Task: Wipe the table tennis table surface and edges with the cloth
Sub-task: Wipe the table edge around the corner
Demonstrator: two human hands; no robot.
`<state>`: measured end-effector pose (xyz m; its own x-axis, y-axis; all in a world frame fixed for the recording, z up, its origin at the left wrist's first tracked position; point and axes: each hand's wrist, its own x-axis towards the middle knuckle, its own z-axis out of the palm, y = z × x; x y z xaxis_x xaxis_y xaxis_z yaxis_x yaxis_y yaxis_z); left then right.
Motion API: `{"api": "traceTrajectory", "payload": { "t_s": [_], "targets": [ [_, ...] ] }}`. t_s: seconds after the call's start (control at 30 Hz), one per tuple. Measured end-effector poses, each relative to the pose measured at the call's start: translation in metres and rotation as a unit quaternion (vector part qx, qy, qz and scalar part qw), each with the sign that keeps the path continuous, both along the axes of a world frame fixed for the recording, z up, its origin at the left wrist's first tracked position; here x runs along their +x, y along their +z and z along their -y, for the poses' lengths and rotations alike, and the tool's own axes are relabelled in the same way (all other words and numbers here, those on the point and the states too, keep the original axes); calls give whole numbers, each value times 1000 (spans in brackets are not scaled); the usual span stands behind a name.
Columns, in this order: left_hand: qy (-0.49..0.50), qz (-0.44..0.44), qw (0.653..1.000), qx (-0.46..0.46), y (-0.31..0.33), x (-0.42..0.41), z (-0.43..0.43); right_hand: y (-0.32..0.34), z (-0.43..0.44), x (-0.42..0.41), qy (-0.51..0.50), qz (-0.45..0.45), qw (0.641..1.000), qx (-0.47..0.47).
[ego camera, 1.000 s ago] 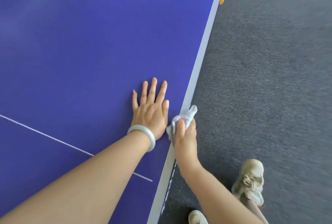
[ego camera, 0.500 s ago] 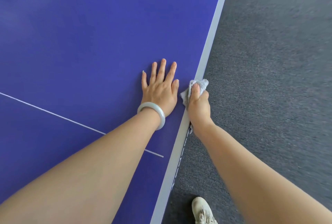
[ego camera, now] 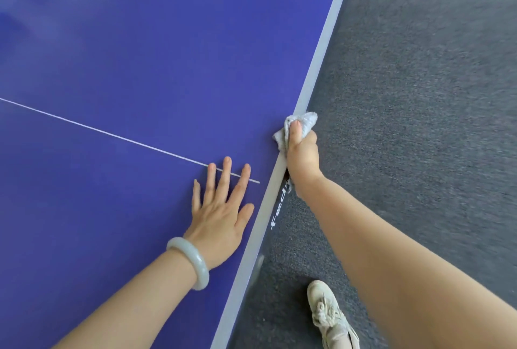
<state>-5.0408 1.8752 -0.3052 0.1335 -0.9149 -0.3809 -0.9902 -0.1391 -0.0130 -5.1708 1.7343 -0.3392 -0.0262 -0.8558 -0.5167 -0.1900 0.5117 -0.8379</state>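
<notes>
I find the left hand [ego camera: 221, 214] lying flat on the blue tabletop [ego camera: 140, 55], fingers straight and slightly spread, holding nothing. Its fingertips cross the near end of the white line [ego camera: 112, 134]. A pale bracelet [ego camera: 193, 262] sits on that wrist. The right hand [ego camera: 302, 152] grips a bunched grey cloth [ego camera: 303, 119], thumb on top, pressing it against the grey edge strip [ego camera: 321, 55] on the tabletop's right side, beyond the left hand. A light shoe [ego camera: 330, 315] stands on the dark carpet [ego camera: 419, 96].
</notes>
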Motion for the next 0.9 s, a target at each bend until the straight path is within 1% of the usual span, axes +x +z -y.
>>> {"api": "traceTrajectory", "payload": {
  "t_s": [0.17, 0.27, 0.33, 0.4, 0.47, 0.57, 0.67, 0.73, 0.8, 0.83, 0.9],
  "targets": [
    [4, -16, 1000, 5, -3, -4, 2, 5, -101, 8, 7, 48, 999, 18],
    [8, -34, 999, 24, 1, -3, 4, 7, -147, 1, 59, 60, 996, 29],
    [16, -46, 998, 30, 4, -4, 5, 6, -152, -7, 102, 59, 992, 33],
    [16, -47, 998, 38, 6, -6, 7, 8, -137, -11, 124, 51, 990, 40],
    [20, -47, 998, 45, 7, -6, 8, 12, -115, -9, 114, 39, 992, 45],
    [26, -54, 997, 45, 6, -5, 8, 15, -110, 3, 53, 39, 997, 36],
    [21, -66, 997, 39, 4, -3, 10, 15, -167, 14, 28, 42, 999, 10],
    [22, -72, 996, 40, 4, -2, 10, 13, -222, 19, 30, 60, 998, 20],
    [17, -68, 997, 43, 4, -3, 11, 10, -259, 19, 30, 80, 996, 39],
    [16, -64, 997, 44, 4, -3, 11, 7, -262, 18, 29, 94, 994, 44],
    [14, -62, 997, 45, 6, -3, 12, 3, -241, 20, 33, 99, 993, 56]
  ]
}}
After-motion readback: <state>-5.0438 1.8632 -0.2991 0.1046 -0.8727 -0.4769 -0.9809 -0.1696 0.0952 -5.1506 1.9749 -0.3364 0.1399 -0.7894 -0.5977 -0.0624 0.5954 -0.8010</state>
